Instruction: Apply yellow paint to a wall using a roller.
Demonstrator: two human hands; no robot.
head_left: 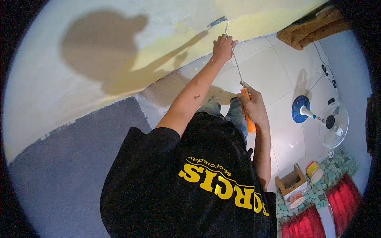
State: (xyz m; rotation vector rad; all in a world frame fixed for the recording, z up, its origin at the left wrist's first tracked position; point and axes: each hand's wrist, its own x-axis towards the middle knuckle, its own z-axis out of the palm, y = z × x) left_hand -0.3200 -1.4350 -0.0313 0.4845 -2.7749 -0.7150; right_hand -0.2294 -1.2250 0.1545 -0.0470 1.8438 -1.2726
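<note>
Floor (278,101): fan (319,118) near the right edge, box (280,185) near the lower right corner. Roller (217,22) at the wall (166,25), beyond the floor's upper edge; contact with wall unclear. Roller slim, greyish; bent metal rod (237,65), orange handle (251,125). Left hand (223,47): grip closed round rod. Right hand (255,106): grip wrapped on handle. Black shirt (158,190) bears yellow lettering.

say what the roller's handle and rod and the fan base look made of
Handle: probably plastic, smooth, judging by its even, bright orange.
Rod: likely metal, bare or plated, being thin, grey and bent near the roller.
Fan base: likely moulded plastic, a uniform blue disc; gloss unclear.
</note>
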